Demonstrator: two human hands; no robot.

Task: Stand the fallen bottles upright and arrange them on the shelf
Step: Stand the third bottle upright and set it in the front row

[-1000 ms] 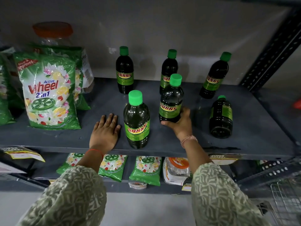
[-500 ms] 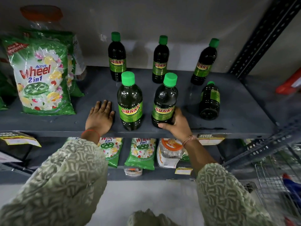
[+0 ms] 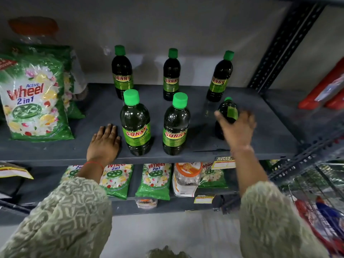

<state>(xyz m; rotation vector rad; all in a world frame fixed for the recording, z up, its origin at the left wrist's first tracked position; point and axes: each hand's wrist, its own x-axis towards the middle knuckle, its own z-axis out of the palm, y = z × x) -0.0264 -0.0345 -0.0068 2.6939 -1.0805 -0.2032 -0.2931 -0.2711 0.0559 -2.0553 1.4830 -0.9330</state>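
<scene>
A dark grey metal shelf (image 3: 186, 108) ran across a pale wall, with a perforated upright post (image 3: 284, 43) at its right end. Six dark bottles with green caps and "SUNNY" labels sat on it. Taking the front-left bottle (image 3: 135, 125) as the landmark: it stood upright near the shelf's front edge, with a second upright bottle (image 3: 176, 125) just to its right. Behind the landmark stood a row of three upright bottles, the back-left bottle (image 3: 122, 75) directly behind it, the back-middle bottle (image 3: 171, 75) behind and right, and the back-right bottle (image 3: 220, 77) farther right. The fallen bottle (image 3: 228, 112) lay on its side well to the right of the landmark, cap pointing toward the wall.

The left hand (image 3: 104, 144) lay flat, palm down and fingers spread, on the shelf just left of the landmark, gripping nothing. The right hand (image 3: 237, 131), blurred, was over the near end of the fallen bottle with fingers spread open; whether it touched the bottle could not be told.

Far left of the landmark stood a green "Wheel" detergent pack (image 3: 35, 97). More Wheel sachets (image 3: 154, 179) lay on the lower shelf beneath it.
</scene>
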